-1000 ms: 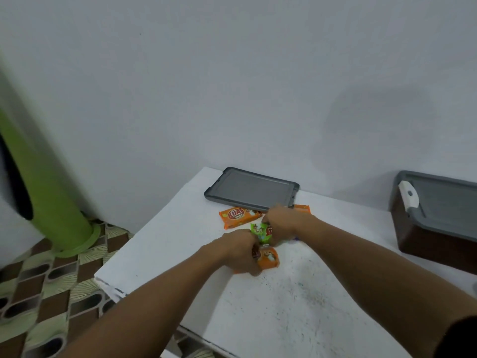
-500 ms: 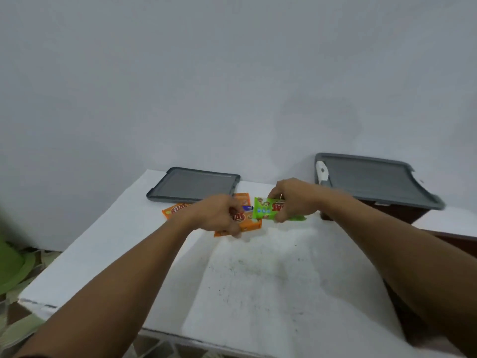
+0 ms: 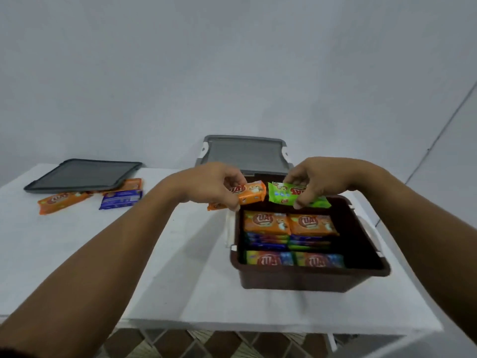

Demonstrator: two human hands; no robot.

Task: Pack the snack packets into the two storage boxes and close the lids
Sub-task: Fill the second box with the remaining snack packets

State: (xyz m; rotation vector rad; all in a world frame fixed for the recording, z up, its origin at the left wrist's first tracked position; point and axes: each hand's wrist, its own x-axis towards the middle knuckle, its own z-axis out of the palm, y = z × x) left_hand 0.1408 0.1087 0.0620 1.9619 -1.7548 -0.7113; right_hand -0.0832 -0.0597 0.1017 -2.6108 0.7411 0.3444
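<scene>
An open brown storage box [image 3: 309,279] stands on the white table [image 3: 64,254], partly filled with several orange, blue and green snack packets [image 3: 289,223]. My left hand [image 3: 209,184] pinches an orange packet [image 3: 251,195] above the box's far left corner. My right hand [image 3: 317,178] pinches a green packet [image 3: 281,196] over the box's far edge. Behind the box, a second box [image 3: 245,155] sits with its grey lid closed. A loose grey lid [image 3: 82,175] lies at the far left, with an orange packet [image 3: 60,201], a blue packet [image 3: 120,199] and another orange packet [image 3: 131,183] beside it.
The pale wall rises right behind the table. The table's front edge runs across the bottom, with patterned floor tiles [image 3: 206,344] below it. Bare tabletop lies between the loose packets and the open box.
The view has swung right, bringing the open box into sight. Both hands have carried their packets from the pile by the loose lid rightward to above that box.
</scene>
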